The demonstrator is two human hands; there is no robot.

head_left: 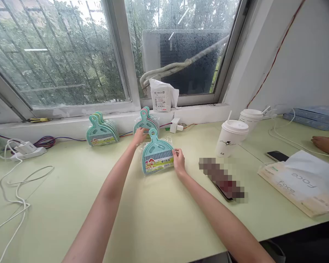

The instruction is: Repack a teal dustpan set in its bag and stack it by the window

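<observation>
While both bare arms stretch out over the pale green table [159,219], the right hand [178,160] has its fingertips closed on the right edge of a teal plastic mini dustpan-and-brush set in a clear crinkly wrapper [157,155], which lies flat on the table just in front of the far stack of the same teal sets [146,122]; the left hand [139,137] rests at the set's handle end, fingers curled, touching the handle and the near edge of that stack — whether it truly grips either one I cannot tell. The wrapper looks slick, so a pinch on the film alone could slip, and the set would skid or twist on the smooth table rather than lift cleanly. The left hand sits so close to the far stack that a tug could drag the top piece off or fan the pile out. A second stack of teal sets [101,131] stands well to the left, out of harm's way. To the right, two white lidded paper cups with straws [231,137] stand near the right forearm — a wide sweep of the elbow could tip them toward the dark phone [276,156] and the white tissue pack [298,186]. Another person's hand [325,144] rests at the far right.
</observation>
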